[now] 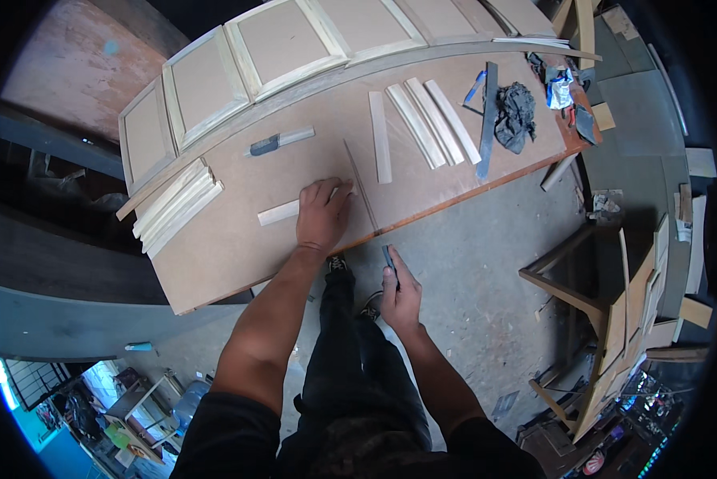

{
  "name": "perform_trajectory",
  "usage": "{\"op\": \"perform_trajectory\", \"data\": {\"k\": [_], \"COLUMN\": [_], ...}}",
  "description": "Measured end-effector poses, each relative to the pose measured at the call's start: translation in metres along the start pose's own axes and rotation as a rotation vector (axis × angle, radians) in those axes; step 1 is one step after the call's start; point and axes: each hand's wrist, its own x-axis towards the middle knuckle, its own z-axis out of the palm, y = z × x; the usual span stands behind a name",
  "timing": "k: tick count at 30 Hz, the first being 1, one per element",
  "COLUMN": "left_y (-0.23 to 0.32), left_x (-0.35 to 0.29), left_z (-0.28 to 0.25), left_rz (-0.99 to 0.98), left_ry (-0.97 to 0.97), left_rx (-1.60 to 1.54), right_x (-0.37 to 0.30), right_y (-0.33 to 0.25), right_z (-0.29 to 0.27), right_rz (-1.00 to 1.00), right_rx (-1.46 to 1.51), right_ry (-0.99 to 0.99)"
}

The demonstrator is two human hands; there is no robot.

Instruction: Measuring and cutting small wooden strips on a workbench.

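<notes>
My left hand (323, 214) is closed over one end of a short wooden strip (278, 213) lying flat on the brown board tabletop (206, 263). Just off the table's near edge, my right hand (401, 294) grips a small dark flat piece (389, 256) between thumb and fingers; its kind is not plain. A thin dark rod (361, 185) lies between the hands, reaching the edge. Farther back, another light strip (298, 136) has a dark block (264, 145) at its left end.
Several loose strips (414, 124) lie right of centre, beside a dark flat bar (488, 120) and a crumpled black cloth (516, 118). Framed panels (286, 44) line the far side. More strips (178, 206) are stacked at left. A wooden stand (566, 295) occupies the floor at right.
</notes>
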Motion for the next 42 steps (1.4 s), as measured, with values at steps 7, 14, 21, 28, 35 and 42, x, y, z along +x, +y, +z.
{"op": "perform_trajectory", "data": {"k": [7,14,21,28,35,42], "left_y": [0.011,0.010,0.007,0.009,0.009,0.008], "left_x": [0.002,0.000,0.000,0.002,0.002,0.001], "left_z": [0.001,0.002,0.004,0.003,0.002,0.003], "left_rz": [-0.017,-0.014,-0.002,0.011,0.004,0.004], "left_ry": [0.009,0.010,0.009,0.045,0.023,0.003], "left_rx": [-0.020,-0.041,-0.029,-0.036,-0.029,-0.020], "right_x": [-0.003,-0.015,-0.025,-0.025,-0.023,-0.020], "right_y": [-0.010,0.004,0.010,0.010,0.014,0.012], "right_z": [0.001,0.005,0.006,0.010,0.011,0.009], "right_rz": [0.144,-0.059,-0.032,0.020,-0.082,-0.115], "right_rx": [0.137,0.057,0.047,0.073,0.037,0.035], "right_ry": [0.004,0.092,0.052,0.080,0.105,0.112]}}
